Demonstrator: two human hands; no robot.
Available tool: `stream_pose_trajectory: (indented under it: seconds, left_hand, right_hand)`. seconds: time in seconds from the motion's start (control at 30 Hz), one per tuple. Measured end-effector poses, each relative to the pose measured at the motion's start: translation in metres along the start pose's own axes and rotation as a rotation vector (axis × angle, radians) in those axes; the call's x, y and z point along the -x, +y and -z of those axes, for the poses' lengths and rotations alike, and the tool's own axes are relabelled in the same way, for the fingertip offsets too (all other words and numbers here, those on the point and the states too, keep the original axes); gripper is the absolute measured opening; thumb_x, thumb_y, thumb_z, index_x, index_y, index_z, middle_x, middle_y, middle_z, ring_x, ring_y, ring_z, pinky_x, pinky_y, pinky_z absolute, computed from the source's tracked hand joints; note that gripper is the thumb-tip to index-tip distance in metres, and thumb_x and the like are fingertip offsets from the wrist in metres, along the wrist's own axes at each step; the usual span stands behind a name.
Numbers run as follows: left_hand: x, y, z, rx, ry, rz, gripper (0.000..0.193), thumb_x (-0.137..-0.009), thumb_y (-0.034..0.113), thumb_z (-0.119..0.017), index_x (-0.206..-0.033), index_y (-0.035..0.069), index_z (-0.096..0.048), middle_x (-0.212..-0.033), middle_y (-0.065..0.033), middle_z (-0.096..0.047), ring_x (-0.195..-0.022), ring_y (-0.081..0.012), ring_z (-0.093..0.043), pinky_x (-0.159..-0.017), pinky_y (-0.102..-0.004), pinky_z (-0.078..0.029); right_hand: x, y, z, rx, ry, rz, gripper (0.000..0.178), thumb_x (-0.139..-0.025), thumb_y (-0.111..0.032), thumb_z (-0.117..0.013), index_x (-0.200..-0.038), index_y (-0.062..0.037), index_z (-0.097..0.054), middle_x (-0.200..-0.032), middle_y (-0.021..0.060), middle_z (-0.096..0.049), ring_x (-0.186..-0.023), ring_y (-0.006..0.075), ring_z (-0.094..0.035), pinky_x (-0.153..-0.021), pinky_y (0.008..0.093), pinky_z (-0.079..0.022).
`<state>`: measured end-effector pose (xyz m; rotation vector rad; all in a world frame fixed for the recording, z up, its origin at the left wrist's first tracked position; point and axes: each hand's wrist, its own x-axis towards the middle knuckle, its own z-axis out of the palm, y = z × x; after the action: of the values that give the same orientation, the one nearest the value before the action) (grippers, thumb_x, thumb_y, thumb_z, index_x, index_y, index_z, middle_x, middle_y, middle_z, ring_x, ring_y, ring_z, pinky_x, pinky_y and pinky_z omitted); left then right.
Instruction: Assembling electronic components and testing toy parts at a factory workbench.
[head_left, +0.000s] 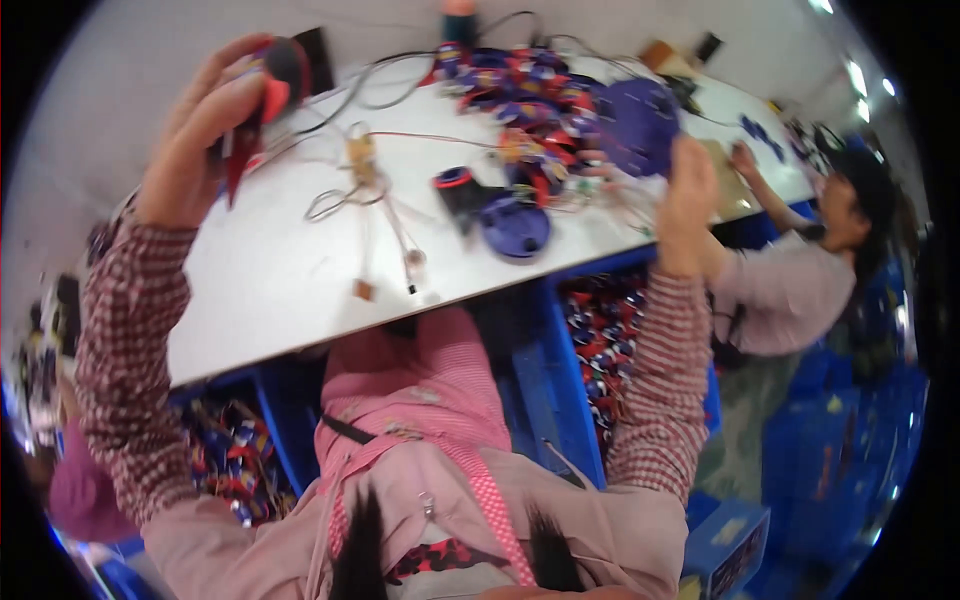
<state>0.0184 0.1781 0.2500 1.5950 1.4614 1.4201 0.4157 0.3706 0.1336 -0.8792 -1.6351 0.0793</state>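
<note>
At the upper left, my left hand (195, 135) is raised with its fingers wrapped round a dark grey and red part (286, 75); its exact kind is not clear. My right hand (688, 190) is lifted over the table's right side and grips a round purple plastic disc (637, 127) by its edge. A second purple disc (515, 228) lies on the white table (270, 290), beside a black part with a red ring (462, 192). Left of these, thin wires run from a small yellowish part (361, 158).
A pile of purple and red parts (520, 88) covers the table's back middle. Blue bins (560, 370) of similar parts stand below its front edge. Black cables (385, 75) curl at the back. On the right, a co-worker (790, 285) reaches onto the table.
</note>
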Motion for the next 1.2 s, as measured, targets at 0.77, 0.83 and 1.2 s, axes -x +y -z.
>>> stream_pose_trajectory:
  seconds: [0.77,0.83,1.2]
  left_hand:
    - [0.128,-0.194,0.09,-0.272,-0.063,0.46,0.07,-0.075,0.027,-0.071,-0.132,0.003,-0.04,-0.115,-0.0149,-0.048,-0.098,-0.0195,-0.053,-0.087,-0.0299,-0.044]
    - [0.129,-0.206,0.093,-0.356,-0.085,0.448,0.07,-0.074,0.028,-0.071,-0.132,0.003,-0.04,-0.116,-0.0157,-0.047,-0.1,-0.0217,-0.051,-0.089,-0.032,-0.043]
    - [0.116,-0.141,0.015,-0.839,0.01,-0.081,0.048,-0.07,0.019,-0.072,-0.113,0.003,-0.057,-0.11,-0.0178,-0.051,-0.099,-0.032,-0.05,-0.085,-0.0394,-0.042]
  right_hand:
    - [0.105,-0.032,0.002,-0.443,-0.301,-0.605,0.021,-0.096,-0.015,-0.048,-0.105,0.0029,-0.055,-0.095,0.0032,-0.059,-0.082,0.0077,-0.055,-0.074,0.0214,-0.045]
    - [0.122,-0.04,-0.004,-0.403,-0.345,-0.51,0.022,-0.097,-0.015,-0.046,-0.107,0.0033,-0.054,-0.096,0.0046,-0.06,-0.084,0.009,-0.056,-0.076,0.0222,-0.045]
    - [0.186,-0.07,-0.02,-0.839,-0.163,-0.827,0.025,-0.098,-0.015,-0.043,-0.111,0.004,-0.052,-0.101,0.0082,-0.061,-0.089,0.0132,-0.059,-0.08,0.0269,-0.049]
